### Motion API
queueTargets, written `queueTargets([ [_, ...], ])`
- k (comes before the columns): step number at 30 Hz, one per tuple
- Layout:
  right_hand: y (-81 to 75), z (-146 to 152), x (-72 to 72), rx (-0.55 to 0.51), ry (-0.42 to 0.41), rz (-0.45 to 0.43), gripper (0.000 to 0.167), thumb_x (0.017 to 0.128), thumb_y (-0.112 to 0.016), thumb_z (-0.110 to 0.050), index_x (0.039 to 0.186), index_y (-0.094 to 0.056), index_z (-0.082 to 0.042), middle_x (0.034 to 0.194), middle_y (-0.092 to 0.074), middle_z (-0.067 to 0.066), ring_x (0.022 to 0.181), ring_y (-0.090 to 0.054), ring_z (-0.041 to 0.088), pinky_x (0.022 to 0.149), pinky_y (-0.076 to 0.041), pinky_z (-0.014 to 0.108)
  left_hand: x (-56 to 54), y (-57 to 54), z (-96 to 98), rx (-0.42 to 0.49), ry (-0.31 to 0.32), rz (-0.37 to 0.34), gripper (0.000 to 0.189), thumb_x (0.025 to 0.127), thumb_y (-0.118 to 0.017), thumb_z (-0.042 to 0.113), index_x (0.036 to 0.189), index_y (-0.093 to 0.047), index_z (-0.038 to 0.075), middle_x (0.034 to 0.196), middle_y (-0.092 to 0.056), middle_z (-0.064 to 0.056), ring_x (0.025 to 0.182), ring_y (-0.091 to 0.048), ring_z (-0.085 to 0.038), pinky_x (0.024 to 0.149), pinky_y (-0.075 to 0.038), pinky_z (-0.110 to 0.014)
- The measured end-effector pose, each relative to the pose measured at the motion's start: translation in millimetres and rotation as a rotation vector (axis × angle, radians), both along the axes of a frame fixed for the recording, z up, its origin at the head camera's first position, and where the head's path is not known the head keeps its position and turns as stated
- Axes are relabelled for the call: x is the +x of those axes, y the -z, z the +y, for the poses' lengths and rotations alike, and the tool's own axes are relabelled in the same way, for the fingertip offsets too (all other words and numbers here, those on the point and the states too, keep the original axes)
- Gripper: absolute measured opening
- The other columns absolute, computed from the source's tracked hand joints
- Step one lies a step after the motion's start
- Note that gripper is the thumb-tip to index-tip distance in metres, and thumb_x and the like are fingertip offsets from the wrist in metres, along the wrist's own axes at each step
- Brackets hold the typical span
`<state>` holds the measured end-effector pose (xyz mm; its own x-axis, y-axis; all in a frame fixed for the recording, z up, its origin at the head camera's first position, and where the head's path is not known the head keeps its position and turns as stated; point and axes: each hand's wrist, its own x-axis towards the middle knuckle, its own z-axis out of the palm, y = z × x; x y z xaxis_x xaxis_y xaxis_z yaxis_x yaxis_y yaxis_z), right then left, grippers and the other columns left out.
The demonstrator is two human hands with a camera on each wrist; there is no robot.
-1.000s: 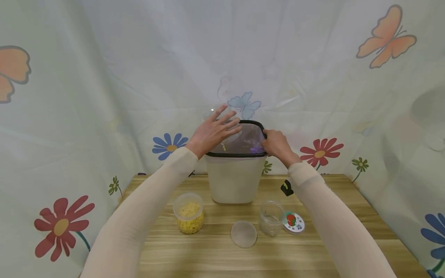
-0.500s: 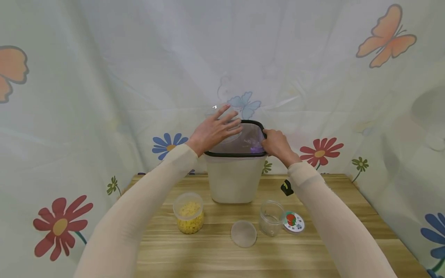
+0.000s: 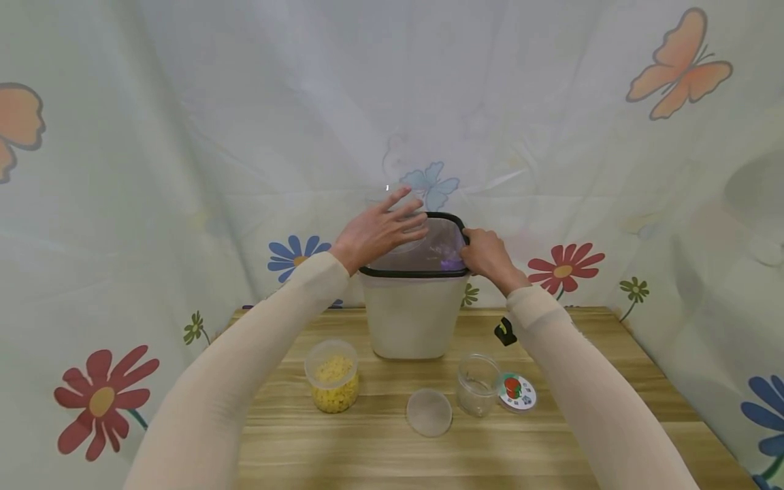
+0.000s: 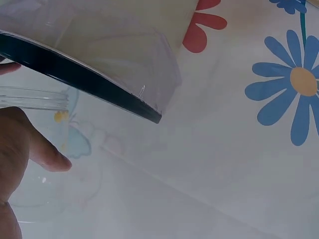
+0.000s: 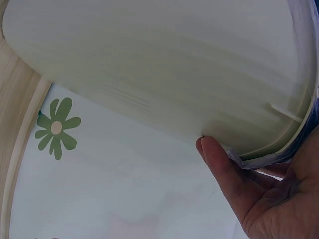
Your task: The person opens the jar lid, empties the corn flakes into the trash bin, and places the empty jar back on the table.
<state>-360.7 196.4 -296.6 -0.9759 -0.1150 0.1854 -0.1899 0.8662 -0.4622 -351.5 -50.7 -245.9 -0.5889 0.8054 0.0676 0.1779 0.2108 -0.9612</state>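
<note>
A cream trash bin (image 3: 412, 318) with a black rim and a thin clear liner stands at the back of the table. Above its left side, my left hand (image 3: 381, 231) holds a clear plastic jar, tipped over the opening. In the left wrist view the jar (image 4: 37, 98) shows its ridged neck near the bin's rim, with a few yellow bits inside. My right hand (image 3: 490, 256) grips the bin's right rim, thumb and fingers on either side of the wall. The liner's lower part is hidden.
On the wooden table (image 3: 380, 452) are a tub of yellow pieces (image 3: 334, 384) at left, a round translucent lid (image 3: 429, 412), a clear jar (image 3: 477, 395) and a printed lid (image 3: 518, 392). A small black object (image 3: 505, 332) lies near my right sleeve.
My left hand has shifted slightly right with the tipped jar. Yellow bits seen at the bin's mouth a second ago are out of sight. The right hand keeps its place.
</note>
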Motion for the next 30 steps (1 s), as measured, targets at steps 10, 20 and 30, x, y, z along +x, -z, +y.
queueTargets([
  [10,0.4,0.6,-1.3,0.007,0.005,0.003,0.06,0.091,-0.041,-0.008,0.15,-0.036,0.0,0.13,-0.058,0.033,0.059,-0.068,0.021,0.055,-0.056,0.031,-0.5,0.0,1.6,-0.049,-0.006,0.0,0.099,0.09,-0.07,0.016,0.158,0.0,0.035,0.167,-0.009,0.005,0.155,-0.004,-0.024,0.121,0.008,-0.06],
  [20,2.1,-0.2,-1.6,0.013,0.003,-0.002,0.059,0.091,-0.04,-0.007,0.15,-0.036,0.0,0.124,-0.061,0.032,0.057,-0.066,0.018,0.054,-0.054,0.03,1.4,-9.6,-7.8,-0.069,-0.01,-0.003,0.102,0.087,-0.074,0.018,0.158,-0.002,0.035,0.166,-0.012,0.006,0.155,-0.004,-0.023,0.121,0.009,-0.059],
  [30,0.7,1.4,-2.3,0.033,-0.001,0.021,0.059,0.091,-0.04,-0.007,0.15,-0.037,0.0,0.125,-0.061,0.032,0.054,-0.062,0.018,0.052,-0.051,0.028,0.6,-10.7,-9.4,-0.085,0.003,-0.02,0.104,0.085,-0.076,0.017,0.158,-0.005,0.034,0.166,-0.012,0.005,0.155,-0.005,-0.024,0.122,0.007,-0.058],
])
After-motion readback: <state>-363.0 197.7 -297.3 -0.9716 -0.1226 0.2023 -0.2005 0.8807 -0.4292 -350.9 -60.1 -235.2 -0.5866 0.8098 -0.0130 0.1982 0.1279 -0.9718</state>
